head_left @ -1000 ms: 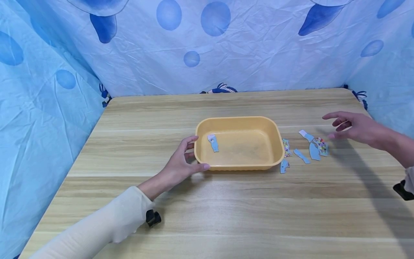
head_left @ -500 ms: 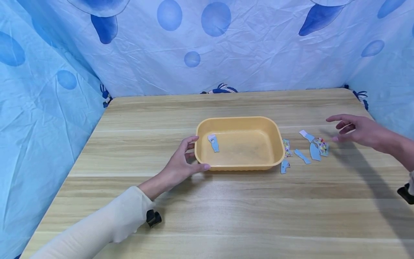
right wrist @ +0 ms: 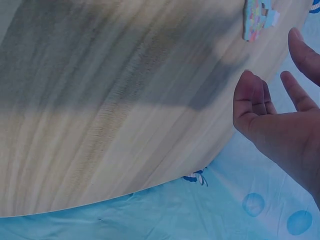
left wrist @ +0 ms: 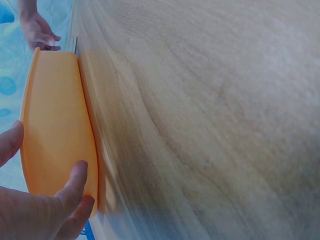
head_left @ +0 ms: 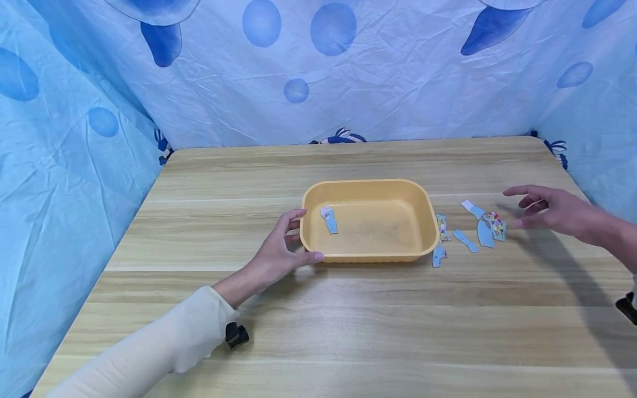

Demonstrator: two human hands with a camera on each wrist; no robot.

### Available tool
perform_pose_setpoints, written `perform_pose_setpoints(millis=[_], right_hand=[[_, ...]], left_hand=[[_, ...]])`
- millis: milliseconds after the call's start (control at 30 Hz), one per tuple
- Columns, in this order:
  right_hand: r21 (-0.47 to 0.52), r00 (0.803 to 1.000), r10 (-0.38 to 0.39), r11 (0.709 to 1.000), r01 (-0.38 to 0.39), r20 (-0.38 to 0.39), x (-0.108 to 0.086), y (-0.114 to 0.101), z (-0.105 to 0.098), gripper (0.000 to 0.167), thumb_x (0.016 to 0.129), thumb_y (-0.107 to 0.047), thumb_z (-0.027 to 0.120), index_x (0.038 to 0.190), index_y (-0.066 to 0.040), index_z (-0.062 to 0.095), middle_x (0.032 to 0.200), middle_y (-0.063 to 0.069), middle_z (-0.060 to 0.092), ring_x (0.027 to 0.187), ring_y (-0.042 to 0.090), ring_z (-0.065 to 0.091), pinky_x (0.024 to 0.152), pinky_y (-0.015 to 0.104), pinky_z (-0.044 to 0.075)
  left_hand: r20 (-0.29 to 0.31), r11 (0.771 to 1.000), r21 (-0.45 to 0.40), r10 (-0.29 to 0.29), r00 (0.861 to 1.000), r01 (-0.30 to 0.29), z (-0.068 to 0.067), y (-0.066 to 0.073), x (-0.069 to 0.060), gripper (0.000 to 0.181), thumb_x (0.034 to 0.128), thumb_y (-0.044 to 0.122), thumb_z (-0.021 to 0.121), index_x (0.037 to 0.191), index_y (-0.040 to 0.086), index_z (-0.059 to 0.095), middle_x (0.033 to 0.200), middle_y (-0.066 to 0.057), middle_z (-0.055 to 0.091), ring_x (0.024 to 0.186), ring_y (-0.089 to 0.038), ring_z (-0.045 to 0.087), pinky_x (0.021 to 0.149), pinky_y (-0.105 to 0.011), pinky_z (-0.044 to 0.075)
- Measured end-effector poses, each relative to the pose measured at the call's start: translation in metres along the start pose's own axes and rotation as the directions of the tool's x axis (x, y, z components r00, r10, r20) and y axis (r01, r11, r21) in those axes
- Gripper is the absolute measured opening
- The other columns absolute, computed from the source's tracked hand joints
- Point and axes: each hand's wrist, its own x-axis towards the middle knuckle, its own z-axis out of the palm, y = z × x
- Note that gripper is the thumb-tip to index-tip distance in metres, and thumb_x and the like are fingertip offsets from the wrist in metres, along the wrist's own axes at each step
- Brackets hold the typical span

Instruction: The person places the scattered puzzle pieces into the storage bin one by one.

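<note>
the left hand (head_left: pixel 272 251) had its grip closed on the left end of a shallow yellow tray (head_left: pixel 378 221), its fingers bent at the end wall and its thumb against the near left corner. the left wrist view showed its digits spread along the tray's outer wall. the tray sat upright near the middle of the wood-grained bench (head_left: pixel 348 320). inside, near its left end, lay one blue piece with a pale end (head_left: pixel 329 220).

the right hand (head_left: pixel 552 210) hovered above the bench's right side, its grip loose and open, index finger stretched out and the other fingers bent. just beside it lay a colourful patterned piece (head_left: pixel 497 226) and a broad blue piece (head_left: pixel 485 234), close together; whether they overlapped could not be told. a pink-ended piece (head_left: pixel 472 208) lay beyond them, and a narrow blue strip (head_left: pixel 465 241) lay between them and the tray. next to the tray's right end were a second patterned piece (head_left: pixel 442 228), partly hidden by the rim, and a small blue piece (head_left: pixel 438 256) by the near corner. a blue curtain (head_left: pixel 298 55) hung behind.
</note>
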Motion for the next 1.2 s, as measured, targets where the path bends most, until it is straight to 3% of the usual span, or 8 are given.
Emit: perform_pose_setpoints(millis=[167,667,933,1200], right_hand=[[0.033,1.000,-0.010,0.999,0.010,0.003,-0.003,0.005,0.005,0.069,0.087,-0.019,0.072,0.142,-0.005,0.034,0.126,0.027,0.040,0.092,0.003,0.047,0.069,0.022,0.048],[0.037,0.999,0.021,0.999,-0.022,0.031,0.003,0.010,0.013,0.083,0.083,-0.027,0.076,0.145,0.000,0.028,0.124,0.026,0.040,0.101,0.028,0.046,0.069,0.025,0.049],[0.064,0.998,-0.014,0.998,0.010,0.058,0.003,0.010,0.017,0.078,0.085,-0.020,0.074,0.145,0.000,0.028,0.128,0.029,0.039,0.098,0.018,0.047,0.070,0.024,0.047],[0.025,0.997,-0.054,0.998,0.052,0.057,0.008,0.011,0.021,0.083,0.079,-0.012,0.078,0.144,0.005,0.028,0.120,0.029,0.042,0.096,0.029,0.046,0.068,0.024,0.045]], left_hand=[[-0.003,1.000,0.003,-0.004,1.000,0.004,0.000,0.000,0.000,0.096,0.0708,0.020,0.087,0.147,0.020,0.029,0.140,-0.007,0.042,0.124,-0.028,0.048,0.108,-0.046,0.034],[0.009,1.000,-0.012,0.000,1.000,0.000,-0.001,0.001,-0.001,0.096,0.0715,0.018,0.086,0.147,0.019,0.027,0.141,-0.009,0.041,0.126,-0.029,0.047,0.104,-0.046,0.040],[0.013,1.000,-0.022,0.013,1.000,-0.012,-0.001,0.001,0.000,0.094,0.0725,0.016,0.085,0.147,0.016,0.028,0.142,-0.012,0.041,0.126,-0.032,0.046,0.106,-0.048,0.037],[0.015,1.000,-0.012,0.010,1.000,-0.010,-0.001,0.001,0.000,0.096,0.0718,0.019,0.086,0.147,0.018,0.027,0.142,-0.011,0.041,0.126,-0.030,0.046,0.106,-0.048,0.037]])
